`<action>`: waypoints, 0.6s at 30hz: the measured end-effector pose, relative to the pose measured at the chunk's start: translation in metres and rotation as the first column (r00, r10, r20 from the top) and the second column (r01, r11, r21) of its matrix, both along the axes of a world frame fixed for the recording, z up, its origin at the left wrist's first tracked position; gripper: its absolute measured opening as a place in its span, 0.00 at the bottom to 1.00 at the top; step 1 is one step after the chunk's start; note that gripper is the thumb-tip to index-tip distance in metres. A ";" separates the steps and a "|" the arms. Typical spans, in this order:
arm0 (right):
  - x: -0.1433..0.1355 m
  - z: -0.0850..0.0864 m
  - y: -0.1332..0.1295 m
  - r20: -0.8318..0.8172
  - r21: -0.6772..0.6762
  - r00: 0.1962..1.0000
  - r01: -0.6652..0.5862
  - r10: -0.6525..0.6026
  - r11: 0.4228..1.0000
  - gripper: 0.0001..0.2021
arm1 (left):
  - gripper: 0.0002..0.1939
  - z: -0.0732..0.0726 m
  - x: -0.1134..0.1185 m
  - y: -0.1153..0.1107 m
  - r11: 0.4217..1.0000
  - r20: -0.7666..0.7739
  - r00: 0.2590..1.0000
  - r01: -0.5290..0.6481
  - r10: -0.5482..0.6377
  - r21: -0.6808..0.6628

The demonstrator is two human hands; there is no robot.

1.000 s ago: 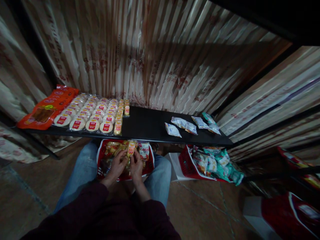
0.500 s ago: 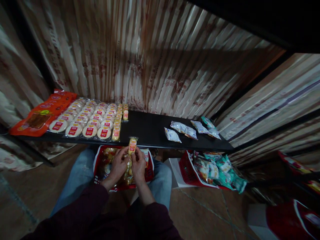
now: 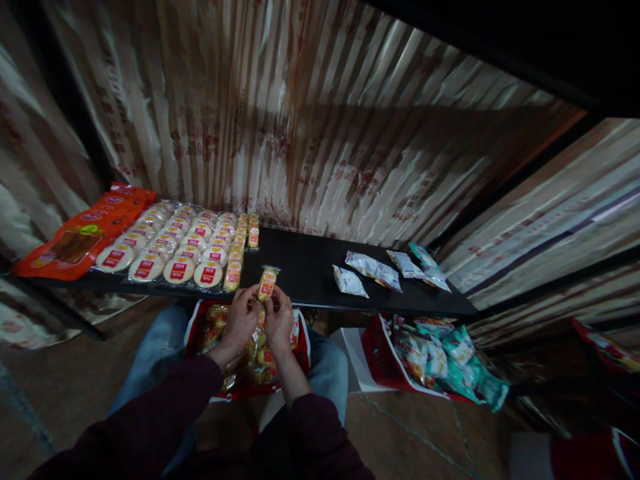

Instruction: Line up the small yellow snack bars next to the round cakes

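Observation:
Between my fingertips I hold a small wrapped snack bar, yellow with a red and white label, upright at the front edge of the black shelf. My left hand pinches its left side and my right hand its lower right. Beneath both hands sits a red basket of wrapped snacks, between my knees. On the shelf, left of my hands, a row of similar bars runs front to back, with a shorter row beside it. Further left lie several rows of round wrapped crackers.
An orange snack pouch lies at the shelf's left end. Several small white packets and a green one are toward the right. A second red basket with snack bags stands on the right. Striped sheeting hangs behind.
Both hands have moved slightly up toward the shelf edge with the snack bar between them. The view has shifted a little. The laid-out rows look the same.

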State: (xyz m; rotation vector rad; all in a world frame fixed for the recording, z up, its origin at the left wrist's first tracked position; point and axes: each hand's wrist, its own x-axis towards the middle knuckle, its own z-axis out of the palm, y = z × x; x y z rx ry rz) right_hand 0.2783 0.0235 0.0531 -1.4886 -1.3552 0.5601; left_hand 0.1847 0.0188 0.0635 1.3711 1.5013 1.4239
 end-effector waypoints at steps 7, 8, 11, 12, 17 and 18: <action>0.000 0.005 0.022 0.017 0.043 1.000 -0.022 0.022 0.999 0.15 | 0.21 -0.003 0.006 0.020 0.999 0.000 0.999 -0.035 0.035 -0.008; -0.001 0.005 0.026 0.007 0.052 1.000 -0.028 0.028 0.998 0.15 | 0.21 -0.004 0.006 0.023 0.999 0.002 0.999 -0.036 0.036 -0.008; -0.001 0.002 0.037 -0.013 0.066 0.999 -0.042 0.043 0.997 0.15 | 0.21 -0.007 0.008 0.030 0.999 0.020 0.999 -0.033 0.033 -0.007; -0.001 0.001 0.041 -0.014 0.066 0.999 -0.043 0.044 0.997 0.15 | 0.21 -0.008 0.008 0.033 0.999 0.026 0.999 -0.033 0.034 -0.011; 0.000 -0.007 0.060 0.019 0.042 0.999 -0.036 0.035 0.998 0.15 | 0.21 -0.008 0.012 0.043 0.997 0.002 0.998 -0.055 0.056 -0.052; 0.000 -0.008 0.063 0.025 0.038 0.999 -0.035 0.034 0.999 0.15 | 0.20 -0.008 0.013 0.044 0.996 -0.009 0.998 -0.062 0.061 -0.062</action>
